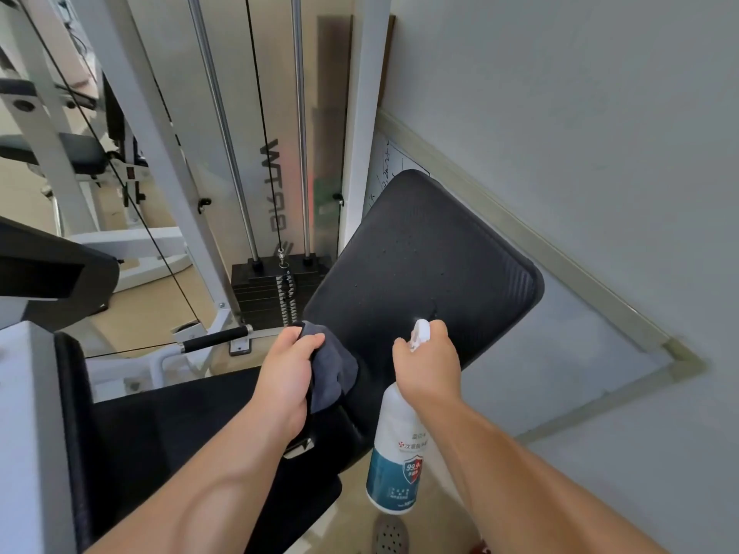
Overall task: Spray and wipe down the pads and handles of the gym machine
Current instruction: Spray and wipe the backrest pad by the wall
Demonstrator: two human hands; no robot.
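left grip (286, 377), right grip (426, 363), both clenched

The tan floor (128, 317) holds up the white gym machine (160, 153). Little wet drops (400, 249) sit on its black pad (432, 281).

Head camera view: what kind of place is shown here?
Probably a small gym: a weight stack under steel guide rods, a large black pad beside a white machine frame, and another padded bench at the far left.

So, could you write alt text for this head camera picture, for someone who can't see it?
A person's right hand aims a white spray bottle at a black gym machine pad, while the left hand holds a grey cloth at its edge.
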